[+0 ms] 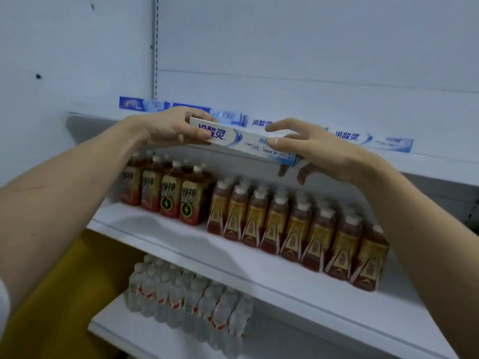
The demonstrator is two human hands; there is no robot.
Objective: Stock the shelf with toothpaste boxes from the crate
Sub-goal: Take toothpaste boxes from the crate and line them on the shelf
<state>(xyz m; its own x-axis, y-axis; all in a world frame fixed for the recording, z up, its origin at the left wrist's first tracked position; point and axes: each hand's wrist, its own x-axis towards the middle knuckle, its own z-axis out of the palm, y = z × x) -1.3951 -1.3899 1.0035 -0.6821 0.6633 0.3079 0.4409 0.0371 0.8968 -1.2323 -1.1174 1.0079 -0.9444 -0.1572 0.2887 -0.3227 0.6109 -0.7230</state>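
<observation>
The held toothpaste box [243, 143] lies lengthwise along the front edge of the top shelf [427, 167], its long axis running left to right and dipping a little toward the right, so what looks left to do is push it back, away from the person, into the row. The left hand [168, 130] clamps the box's left end, fingers over the top and thumb under the printed face. The right hand [318, 151] has the right end, thumb and forefinger [278, 125] pinching the upper part while the lower fingers hang spread below the box; how firm that grip is cannot be told. Both hands sit at the box, neither nearer. Behind it, more toothpaste boxes [145, 104] already stand on edge along the back of the shelf, with another [375, 141] further right nearer the front edge; these probably limit how deep the held one can go. On the shelf below stand brown drink bottles [298, 224], and lower still clear water bottles [186, 301], all well clear. The crate is not in view.
</observation>
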